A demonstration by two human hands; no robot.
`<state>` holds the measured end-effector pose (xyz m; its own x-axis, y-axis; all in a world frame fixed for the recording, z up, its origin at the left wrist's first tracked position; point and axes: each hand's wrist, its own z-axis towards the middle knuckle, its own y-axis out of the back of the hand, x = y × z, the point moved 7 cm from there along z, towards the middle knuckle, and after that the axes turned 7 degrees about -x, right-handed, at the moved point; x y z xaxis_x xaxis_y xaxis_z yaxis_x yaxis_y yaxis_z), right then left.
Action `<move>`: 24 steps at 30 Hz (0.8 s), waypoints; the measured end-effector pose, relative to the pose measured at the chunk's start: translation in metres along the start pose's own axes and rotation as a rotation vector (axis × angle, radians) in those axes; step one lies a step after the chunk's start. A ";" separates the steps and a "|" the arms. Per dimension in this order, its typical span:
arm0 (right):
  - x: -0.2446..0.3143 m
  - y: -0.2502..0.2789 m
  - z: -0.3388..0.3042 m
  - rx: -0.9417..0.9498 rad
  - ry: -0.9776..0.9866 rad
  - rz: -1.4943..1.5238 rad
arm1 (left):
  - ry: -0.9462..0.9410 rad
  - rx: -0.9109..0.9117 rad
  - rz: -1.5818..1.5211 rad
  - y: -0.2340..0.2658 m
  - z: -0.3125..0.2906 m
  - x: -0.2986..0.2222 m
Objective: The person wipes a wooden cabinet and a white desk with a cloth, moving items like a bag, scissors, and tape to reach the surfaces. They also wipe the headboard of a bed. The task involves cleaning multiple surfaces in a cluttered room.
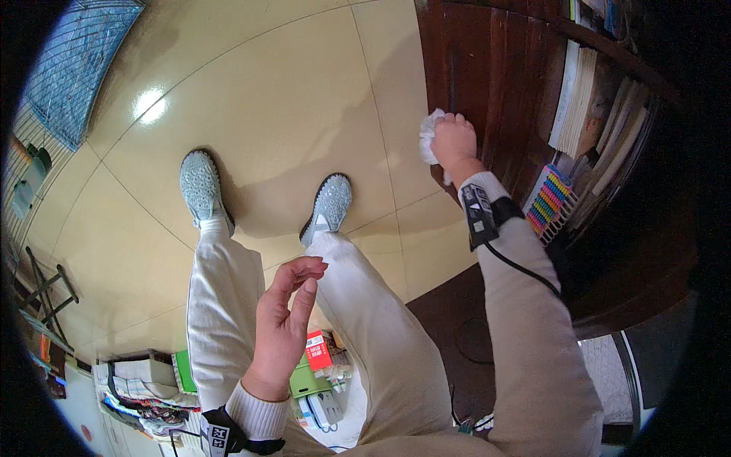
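My right hand (454, 140) is closed around a crumpled white cloth (428, 135) and presses it against the side of a dark wooden bookshelf (487, 68). A black band with a cable sits on that wrist. My left hand (285, 324) hangs free in front of my legs, fingers loosely apart, holding nothing. Below are my legs in light trousers and two pale grey shoes (199, 185) on a cream tiled floor (289, 99).
The shelf holds upright books (575, 99) and a colourful abacus (550, 202). A pile of magazines, boxes and a green box (308, 378) lies at the lower left. A blue mat (76, 65) and a metal rack (46, 293) stand at the left.
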<state>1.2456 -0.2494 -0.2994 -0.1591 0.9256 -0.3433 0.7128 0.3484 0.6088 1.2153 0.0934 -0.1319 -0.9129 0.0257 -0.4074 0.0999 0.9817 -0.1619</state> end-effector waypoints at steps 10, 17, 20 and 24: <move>0.003 -0.021 -0.012 -0.908 -1.108 2.025 | 0.042 0.052 0.060 -0.012 -0.001 0.004; 0.015 -0.037 0.068 -0.855 -1.242 2.646 | 0.019 0.075 0.183 -0.015 0.001 0.004; 0.009 -0.039 0.065 -0.857 -1.257 2.446 | 0.004 0.091 0.161 -0.019 0.001 0.001; 0.001 -0.039 0.071 -0.683 -1.252 2.250 | 0.008 0.112 0.196 -0.023 0.004 -0.005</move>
<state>1.2666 -0.2727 -0.3745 0.4290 -0.4642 0.7749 -0.9025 -0.1848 0.3890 1.2189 0.0704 -0.1297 -0.8747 0.2155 -0.4340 0.3184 0.9308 -0.1796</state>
